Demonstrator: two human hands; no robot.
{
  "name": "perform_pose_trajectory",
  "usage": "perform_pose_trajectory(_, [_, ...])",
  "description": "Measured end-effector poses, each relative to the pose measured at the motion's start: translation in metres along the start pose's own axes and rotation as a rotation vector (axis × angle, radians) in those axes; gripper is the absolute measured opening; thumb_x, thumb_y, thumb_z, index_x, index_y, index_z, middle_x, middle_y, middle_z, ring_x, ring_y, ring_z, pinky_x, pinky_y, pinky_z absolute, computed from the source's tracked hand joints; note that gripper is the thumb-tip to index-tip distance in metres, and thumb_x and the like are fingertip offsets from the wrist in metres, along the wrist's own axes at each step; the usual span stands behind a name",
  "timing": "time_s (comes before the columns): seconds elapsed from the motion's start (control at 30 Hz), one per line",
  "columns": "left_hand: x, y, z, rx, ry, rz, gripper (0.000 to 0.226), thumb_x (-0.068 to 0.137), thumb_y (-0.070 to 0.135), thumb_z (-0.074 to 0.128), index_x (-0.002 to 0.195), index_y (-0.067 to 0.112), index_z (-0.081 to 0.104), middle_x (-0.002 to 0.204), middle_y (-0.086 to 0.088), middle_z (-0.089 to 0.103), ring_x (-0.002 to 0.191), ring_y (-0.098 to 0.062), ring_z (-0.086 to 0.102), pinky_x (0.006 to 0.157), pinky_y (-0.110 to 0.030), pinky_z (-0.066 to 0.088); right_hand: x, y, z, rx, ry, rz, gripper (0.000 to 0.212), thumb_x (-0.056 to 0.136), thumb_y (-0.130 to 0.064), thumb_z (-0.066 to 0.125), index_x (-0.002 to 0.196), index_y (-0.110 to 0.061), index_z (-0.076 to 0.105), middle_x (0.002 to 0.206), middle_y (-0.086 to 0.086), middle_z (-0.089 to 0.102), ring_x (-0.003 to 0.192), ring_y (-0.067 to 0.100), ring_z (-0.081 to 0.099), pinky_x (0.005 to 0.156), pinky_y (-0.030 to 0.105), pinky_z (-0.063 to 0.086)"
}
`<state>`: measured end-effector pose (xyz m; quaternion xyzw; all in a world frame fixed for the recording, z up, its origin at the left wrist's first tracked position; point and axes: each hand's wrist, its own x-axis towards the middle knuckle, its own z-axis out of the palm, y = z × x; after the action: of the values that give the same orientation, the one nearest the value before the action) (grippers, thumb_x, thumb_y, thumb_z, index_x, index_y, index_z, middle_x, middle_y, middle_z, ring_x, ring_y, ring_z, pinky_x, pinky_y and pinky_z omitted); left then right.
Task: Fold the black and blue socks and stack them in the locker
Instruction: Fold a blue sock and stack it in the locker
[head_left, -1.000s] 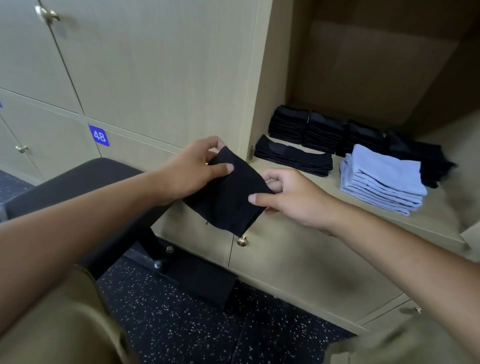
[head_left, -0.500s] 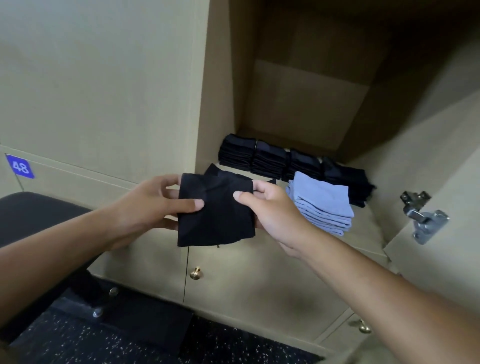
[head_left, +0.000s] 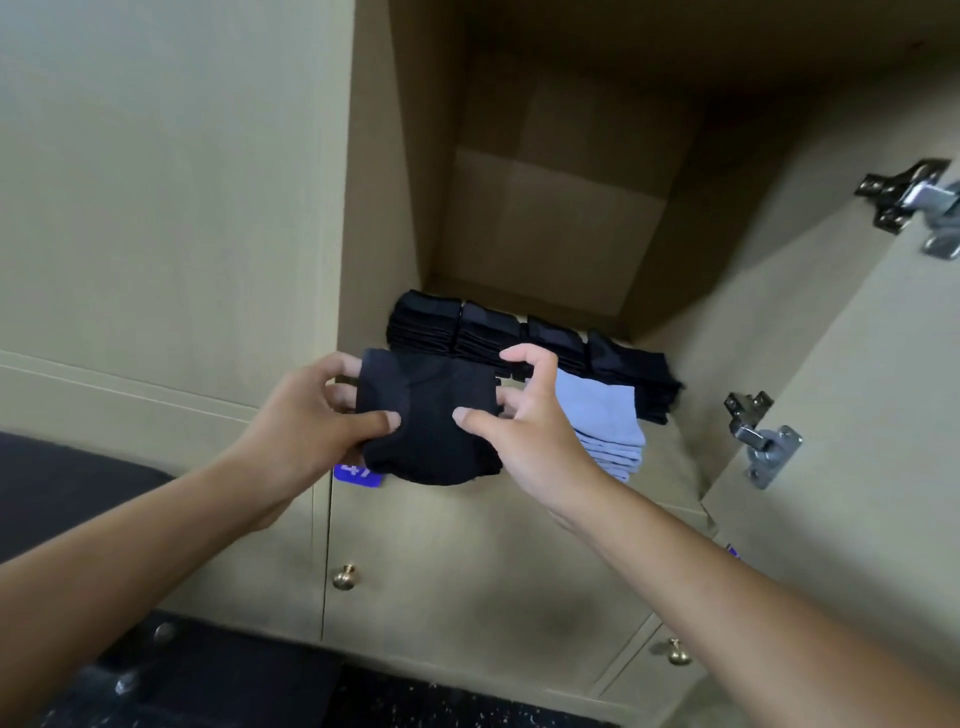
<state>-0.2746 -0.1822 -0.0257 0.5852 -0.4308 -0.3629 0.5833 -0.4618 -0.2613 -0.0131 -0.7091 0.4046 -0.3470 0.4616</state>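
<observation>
The open locker (head_left: 571, 218) holds a row of folded black sock stacks (head_left: 519, 335) along the far part of its floor, with a stack of folded light blue socks (head_left: 602, 421) nearer, on the right. At the locker's near left edge, a folded black sock (head_left: 431, 415) is pinched at its sides, thumb over fingers, by the left hand (head_left: 311, 415) and right hand (head_left: 524, 431). Below it, a blue number label (head_left: 356, 473) is partly hidden and unreadable.

Two hands (head_left: 311, 415), four black sock stacks (head_left: 530, 338), one blue stack (head_left: 602, 421), two hinges (head_left: 763, 436).
</observation>
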Motion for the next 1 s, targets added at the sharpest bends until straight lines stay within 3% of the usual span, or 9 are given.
perform_pose_trajectory(0.07, [0.002,-0.001,0.004,0.026,0.055,0.001,0.031,0.085,-0.001,0.077,0.108,0.013,0.061,0.078,-0.007,0.073,0.067,-0.023,0.075,0.058,-0.030,0.060,-0.001,0.000,-0.003,0.014,0.049,-0.027,0.053,0.089,-0.012,0.070,0.115,-0.037,0.031,0.103,0.007,0.071,0.083,0.018,0.063,0.077,0.032,0.053])
perform_pose_trajectory(0.23, [0.004,-0.002,0.013,0.235,0.230,0.098,0.026,0.083,0.011,0.082,0.098,0.020,0.062,0.085,-0.002,0.067,0.067,-0.013,0.063,0.063,-0.025,0.048,-0.005,-0.005,-0.010,0.052,0.207,-0.050,0.052,0.088,-0.013,0.073,0.118,-0.031,0.034,0.097,0.007,0.072,0.075,0.009,0.061,0.060,0.011,0.045])
perform_pose_trajectory(0.37, [-0.003,0.005,0.024,0.135,0.061,0.119,0.005,0.093,0.015,0.072,0.088,0.016,0.071,0.074,0.005,0.067,0.066,-0.011,0.065,0.069,-0.030,0.057,-0.006,-0.009,-0.008,-0.001,0.313,-0.087,0.047,0.084,-0.018,0.078,0.108,-0.033,0.040,0.096,-0.003,0.072,0.067,0.000,0.060,0.055,0.007,0.041])
perform_pose_trajectory(0.5, [-0.011,0.010,0.040,-0.036,-0.050,0.082,0.014,0.099,0.027,0.064,0.101,0.015,0.071,0.096,-0.007,0.072,0.087,-0.021,0.075,0.084,-0.034,0.062,-0.013,-0.014,0.002,-0.020,0.296,-0.169,0.040,0.085,-0.029,0.079,0.110,-0.030,0.046,0.089,-0.008,0.073,0.075,-0.001,0.062,0.064,0.006,0.041])
perform_pose_trajectory(0.6, [-0.012,0.011,0.045,-0.149,-0.045,0.037,0.027,0.096,0.035,0.066,0.107,0.010,0.065,0.106,-0.015,0.070,0.092,-0.025,0.076,0.091,-0.041,0.061,-0.018,-0.022,0.010,0.073,0.263,-0.185,0.021,0.098,-0.037,0.063,0.108,-0.022,0.051,0.074,-0.005,0.071,0.069,0.007,0.063,0.068,0.021,0.049])
perform_pose_trajectory(0.67, [-0.012,0.011,0.044,-0.201,-0.045,0.029,0.035,0.092,0.039,0.073,0.109,0.010,0.064,0.110,-0.016,0.072,0.094,-0.024,0.076,0.091,-0.042,0.061,-0.020,-0.025,0.013,0.126,0.224,-0.200,0.014,0.104,-0.035,0.053,0.107,-0.021,0.053,0.084,-0.001,0.076,0.083,0.014,0.072,0.080,0.035,0.058])
perform_pose_trajectory(0.73, [-0.009,0.010,0.041,-0.157,-0.014,0.044,0.040,0.083,0.043,0.080,0.109,0.016,0.065,0.109,-0.009,0.074,0.098,-0.023,0.075,0.091,-0.043,0.060,-0.020,-0.023,0.015,0.158,0.165,-0.231,0.010,0.107,-0.027,0.047,0.108,-0.020,0.054,0.092,0.000,0.078,0.093,0.012,0.073,0.084,0.035,0.060])
perform_pose_trajectory(0.83, [-0.006,0.007,0.039,-0.132,0.022,0.061,0.017,0.092,0.027,0.073,0.107,0.022,0.067,0.103,-0.003,0.076,0.100,-0.023,0.073,0.090,-0.044,0.059,-0.020,-0.020,0.015,0.118,0.104,-0.260,0.011,0.107,-0.019,0.045,0.110,-0.018,0.056,0.098,0.000,0.078,0.098,0.013,0.073,0.086,0.038,0.060])
perform_pose_trajectory(1.0, [-0.002,0.007,0.033,-0.255,0.028,-0.002,0.018,0.102,0.008,0.057,0.115,0.012,0.067,0.103,-0.008,0.076,0.100,-0.024,0.074,0.073,-0.029,0.063,-0.015,-0.013,0.011,-0.033,0.302,-0.276,0.025,0.094,-0.011,0.064,0.111,-0.028,0.057,0.114,-0.020,0.065,0.105,-0.001,0.061,0.089,0.022,0.049])
